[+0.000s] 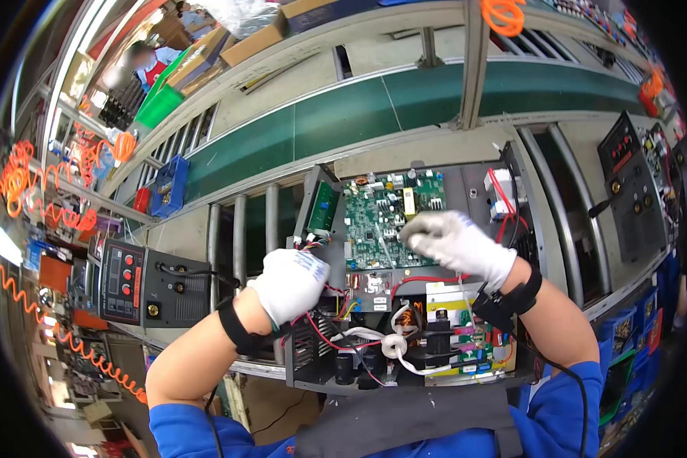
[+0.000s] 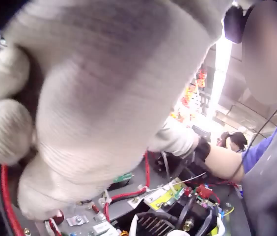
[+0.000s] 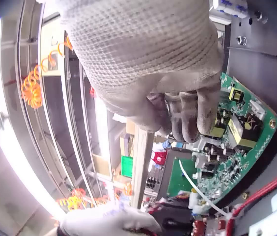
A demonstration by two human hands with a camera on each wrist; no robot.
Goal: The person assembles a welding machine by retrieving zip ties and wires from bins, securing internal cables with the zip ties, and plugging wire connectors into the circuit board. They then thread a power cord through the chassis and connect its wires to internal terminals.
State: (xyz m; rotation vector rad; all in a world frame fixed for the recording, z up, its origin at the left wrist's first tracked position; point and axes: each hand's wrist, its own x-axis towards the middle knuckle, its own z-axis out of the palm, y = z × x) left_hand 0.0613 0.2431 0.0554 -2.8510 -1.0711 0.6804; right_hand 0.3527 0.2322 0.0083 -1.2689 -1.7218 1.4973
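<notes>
Both hands wear white knit gloves. At the left edge of an opened metal chassis (image 1: 466, 179), my left hand (image 1: 291, 284) has its fingers curled round wires, with a red wire (image 2: 7, 206) coming out below them in the left wrist view. Over the green circuit board (image 1: 366, 200) hovers my right hand (image 1: 454, 240), slightly blurred, its fingers loosely bent and nothing visible in them. A thin white cable tie (image 3: 197, 184) sticks up by the board in the right wrist view. Nearer my body lie a white ring (image 1: 394, 346) with cables through it and a red wire (image 1: 427, 278).
Metal rollers (image 1: 273, 221) carry the chassis. A finished-looking unit with red knobs (image 1: 122, 282) stands at left, another front panel (image 1: 626, 175) at right. Beyond runs a green conveyor belt (image 1: 336, 126) behind a metal post (image 1: 473, 69). A blue bin (image 1: 170, 187) sits at back left.
</notes>
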